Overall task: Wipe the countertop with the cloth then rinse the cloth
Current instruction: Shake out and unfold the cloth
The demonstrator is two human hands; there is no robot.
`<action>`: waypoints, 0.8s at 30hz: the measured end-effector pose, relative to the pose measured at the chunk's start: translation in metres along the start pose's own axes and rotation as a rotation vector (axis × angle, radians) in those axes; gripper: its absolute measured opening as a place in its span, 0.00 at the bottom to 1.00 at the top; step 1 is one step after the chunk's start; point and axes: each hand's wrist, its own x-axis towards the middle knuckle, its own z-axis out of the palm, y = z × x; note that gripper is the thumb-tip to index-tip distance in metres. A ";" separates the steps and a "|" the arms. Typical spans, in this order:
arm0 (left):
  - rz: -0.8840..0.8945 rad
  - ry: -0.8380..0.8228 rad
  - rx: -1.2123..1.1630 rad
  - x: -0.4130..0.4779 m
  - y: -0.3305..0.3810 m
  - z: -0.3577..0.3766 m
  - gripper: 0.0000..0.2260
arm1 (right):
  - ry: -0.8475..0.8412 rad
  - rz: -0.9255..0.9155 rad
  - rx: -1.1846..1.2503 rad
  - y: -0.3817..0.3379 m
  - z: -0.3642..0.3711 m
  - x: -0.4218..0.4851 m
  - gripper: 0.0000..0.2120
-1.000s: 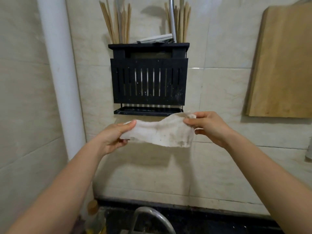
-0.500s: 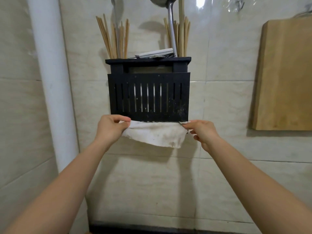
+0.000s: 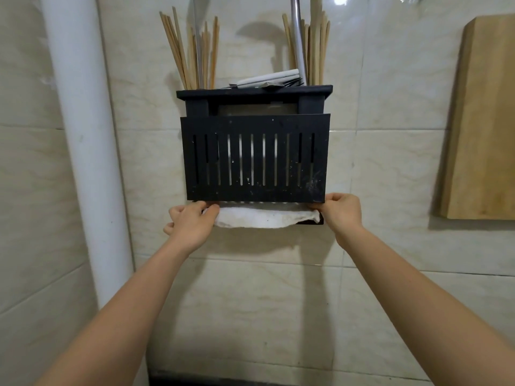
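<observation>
Both arms reach up to a black slotted rack on the tiled wall. The white cloth lies spread along the tray under the rack, its front edge hanging slightly over the tray's lip. The left grip has its fingers curled on the cloth's left end, thumb on top of the fabric. The right grip pinches the cloth's right end, knuckles just below the rack's lower right corner. The cloth is stretched between the two, with faint dark specks on it.

Chopsticks stand in the rack's top at both ends, and a metal handle rises among the right bunch. A white pipe runs down the wall left of the rack. A wooden board hangs on the wall well to the right.
</observation>
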 end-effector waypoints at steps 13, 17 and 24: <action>-0.169 0.101 -0.532 0.006 -0.024 0.001 0.03 | -0.227 0.153 -0.021 0.004 -0.019 -0.009 0.11; -0.214 0.118 -0.555 0.013 -0.013 0.001 0.07 | -0.130 0.064 -0.017 -0.005 -0.010 -0.006 0.11; -0.233 0.169 -0.488 0.013 -0.014 0.000 0.05 | -0.083 0.083 0.005 -0.006 -0.010 -0.012 0.07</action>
